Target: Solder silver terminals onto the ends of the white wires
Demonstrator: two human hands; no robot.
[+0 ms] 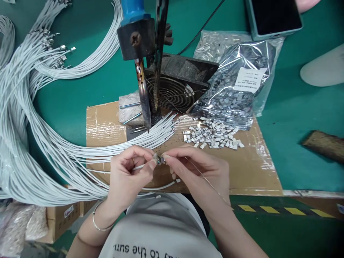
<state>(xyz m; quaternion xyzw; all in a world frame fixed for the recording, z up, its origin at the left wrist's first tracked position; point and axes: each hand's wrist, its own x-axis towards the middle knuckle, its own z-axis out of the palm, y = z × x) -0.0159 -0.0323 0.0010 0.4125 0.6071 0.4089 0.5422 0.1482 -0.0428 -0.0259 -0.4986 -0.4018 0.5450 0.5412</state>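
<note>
Cable [138, 167] white, connector [159, 160] small, silvery-grey

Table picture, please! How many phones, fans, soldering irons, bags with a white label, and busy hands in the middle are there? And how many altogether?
Phone: 1
Fan: 1
Soldering iron: 1
Bag with a white label: 1
Hands: 2 (left hand, right hand)
Total: 6
</note>
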